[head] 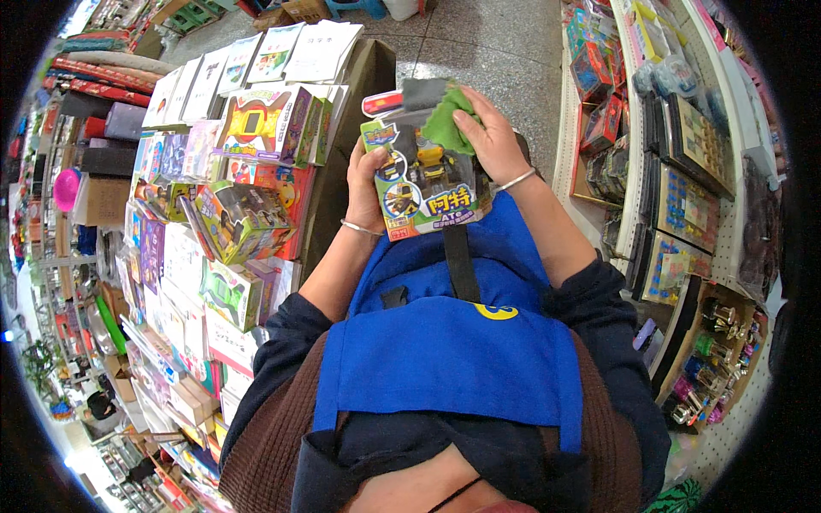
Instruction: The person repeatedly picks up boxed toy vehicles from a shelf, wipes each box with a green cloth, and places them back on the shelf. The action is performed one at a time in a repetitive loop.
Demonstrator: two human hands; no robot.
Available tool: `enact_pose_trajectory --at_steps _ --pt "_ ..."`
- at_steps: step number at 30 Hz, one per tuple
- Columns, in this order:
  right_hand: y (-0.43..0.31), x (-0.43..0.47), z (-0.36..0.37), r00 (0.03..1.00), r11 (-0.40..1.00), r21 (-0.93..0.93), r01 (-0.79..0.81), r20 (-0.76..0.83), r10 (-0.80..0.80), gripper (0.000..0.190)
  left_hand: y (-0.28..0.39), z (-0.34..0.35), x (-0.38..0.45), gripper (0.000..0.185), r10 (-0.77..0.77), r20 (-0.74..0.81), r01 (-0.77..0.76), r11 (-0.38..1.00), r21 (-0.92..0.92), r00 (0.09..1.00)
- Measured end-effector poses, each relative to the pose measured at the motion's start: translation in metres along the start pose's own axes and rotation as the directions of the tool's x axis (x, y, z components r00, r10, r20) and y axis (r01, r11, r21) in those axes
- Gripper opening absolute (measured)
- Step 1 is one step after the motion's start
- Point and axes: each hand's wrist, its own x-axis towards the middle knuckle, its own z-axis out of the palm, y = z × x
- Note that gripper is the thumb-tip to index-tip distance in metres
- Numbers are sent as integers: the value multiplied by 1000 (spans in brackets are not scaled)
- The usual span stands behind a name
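Observation:
My left hand (366, 186) grips the left side of a boxed toy (431, 205), a green and white package with a window that shows a black and yellow figure. In my right hand (490, 138) is a green cloth (451, 122), pinched between thumb and fingers against the upper right part of the package. The cloth and fingers cover that corner. Behind the package's top edge, a grey piece (424, 93) and a red and white piece (382, 102) stick out; what they belong to is unclear.
To the left, a display table (346, 147) bears notebooks (321, 51), a yellow-and-red toy box (263, 125), a tilted green toy box (244, 221) and a green-and-white box (231, 294). White shelves (625, 128) with boxed goods and trophies (712, 359) line the right. Speckled floor (487, 45) lies ahead.

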Motion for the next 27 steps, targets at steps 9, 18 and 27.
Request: enact_pose_trajectory --at_steps 9,18,27 --pt "4 -58 -39 998 997 -55 -61 21 62 33 32 16 46 43 48 -23 -51 986 -157 999" --pt "-61 17 -98 846 929 351 117 -526 92 39 75 76 69 56 101 9 -95 959 -268 995" --pt "-85 29 -16 836 892 -256 372 -325 -441 31 34 104 63 75 -52 -18 47 972 -231 998"
